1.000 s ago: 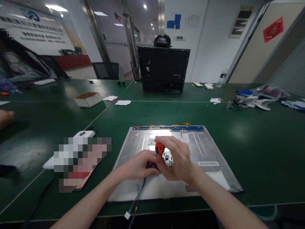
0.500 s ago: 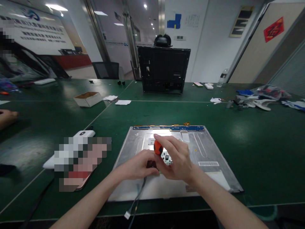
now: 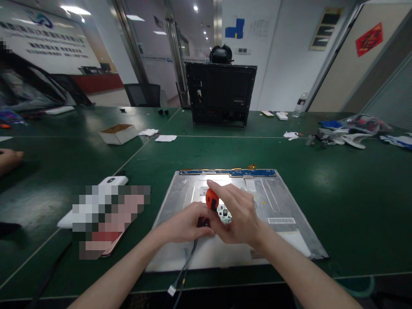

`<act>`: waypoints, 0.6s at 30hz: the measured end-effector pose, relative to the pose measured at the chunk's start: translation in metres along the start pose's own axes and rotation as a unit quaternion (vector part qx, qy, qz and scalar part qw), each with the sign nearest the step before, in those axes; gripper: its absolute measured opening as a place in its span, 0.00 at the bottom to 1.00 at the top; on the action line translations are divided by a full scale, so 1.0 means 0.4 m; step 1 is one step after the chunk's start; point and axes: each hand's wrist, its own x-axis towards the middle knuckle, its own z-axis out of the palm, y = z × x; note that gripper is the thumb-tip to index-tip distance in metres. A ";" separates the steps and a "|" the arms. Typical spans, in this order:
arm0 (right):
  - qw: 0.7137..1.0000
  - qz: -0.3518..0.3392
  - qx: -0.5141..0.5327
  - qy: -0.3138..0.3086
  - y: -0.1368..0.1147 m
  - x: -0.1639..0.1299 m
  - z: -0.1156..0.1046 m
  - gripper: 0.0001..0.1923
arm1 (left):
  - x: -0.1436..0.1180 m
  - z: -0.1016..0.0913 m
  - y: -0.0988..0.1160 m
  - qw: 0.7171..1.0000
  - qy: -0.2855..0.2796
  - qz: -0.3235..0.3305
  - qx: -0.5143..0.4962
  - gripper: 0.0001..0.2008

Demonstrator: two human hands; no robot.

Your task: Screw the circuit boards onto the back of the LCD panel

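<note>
A metal-backed display panel [image 3: 222,257] lies flat on the table, with a long blue circuit strip [image 3: 209,173] along its far edge. Over its middle, my right hand [image 3: 238,212] grips a screwdriver [image 3: 211,199] by its orange and black handle; the tip is hidden. Beside it is my left hand [image 3: 189,221], with thumb and fingers curled around a spot near the screwdriver. What lies between those fingers is dark and cannot be made out. A small green circuit board [image 3: 224,213] shows between the hands. From under my left hand, a cable [image 3: 189,259] runs to a white connector [image 3: 171,290].
Left of the panel lie a white device [image 3: 117,180] and a pinkish phone-like slab [image 3: 116,246], partly blurred. A black monitor housing [image 3: 222,92] stands at the back. Further left are a cardboard box [image 3: 119,135] and another person's hand [image 3: 10,160]. Assorted parts [image 3: 337,135] lie right.
The screwdriver handle has turned and leans slightly further left. Both hands stay in nearly the same place over the panel.
</note>
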 end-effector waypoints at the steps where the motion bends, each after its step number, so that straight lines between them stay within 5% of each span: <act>1: 1.000 -0.001 0.007 -0.001 0.000 0.000 -0.001 0.32 | 0.003 -0.003 0.006 1.000 -0.003 0.005 0.002 0.05; 18: 1.000 -0.014 0.008 0.017 0.009 -0.005 0.010 0.28 | -0.001 0.002 0.014 0.999 0.031 0.012 0.002 0.06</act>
